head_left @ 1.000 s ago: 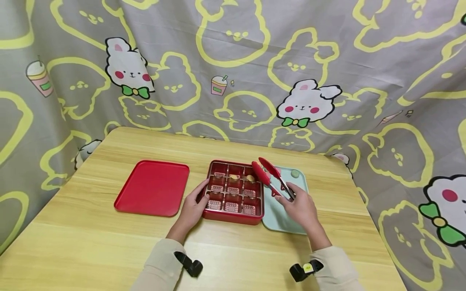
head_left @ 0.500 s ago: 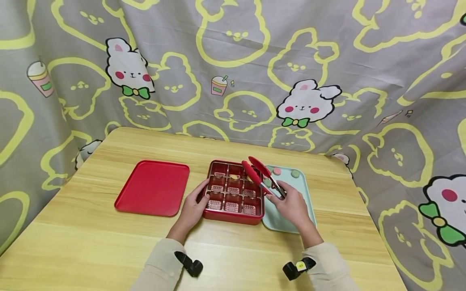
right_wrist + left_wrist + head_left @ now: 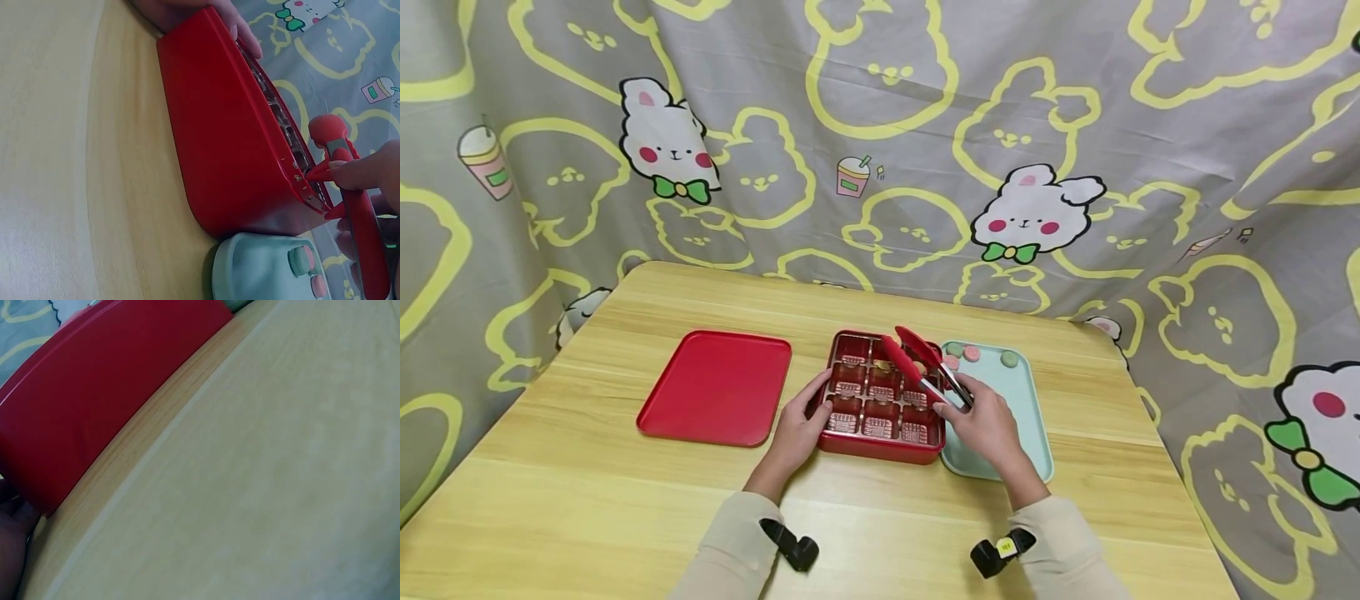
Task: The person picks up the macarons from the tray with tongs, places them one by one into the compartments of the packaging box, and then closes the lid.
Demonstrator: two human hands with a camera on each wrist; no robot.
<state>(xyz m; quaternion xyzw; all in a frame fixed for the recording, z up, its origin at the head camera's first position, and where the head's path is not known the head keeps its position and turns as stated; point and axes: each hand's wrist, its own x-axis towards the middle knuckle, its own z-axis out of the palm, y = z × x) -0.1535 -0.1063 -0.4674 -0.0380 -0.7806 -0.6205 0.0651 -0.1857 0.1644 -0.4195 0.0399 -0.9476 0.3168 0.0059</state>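
We judge the step in hand to be placing: at frame centre, the left hand grips the square red compartmented box; the right hand pinches the red-and-metal tongs above its upper-right compartments. We cannot confirm their load. Next, we would lower them. Round green and pink pieces lie on the mint-green rectangular tray, right of centre. Versus the earlier frame, the tongs sit further left.

No text is legible; the yellow label on the black wrist camera, before and right of the red box, is too small to read; pale marks at the red box's corner are unclear.
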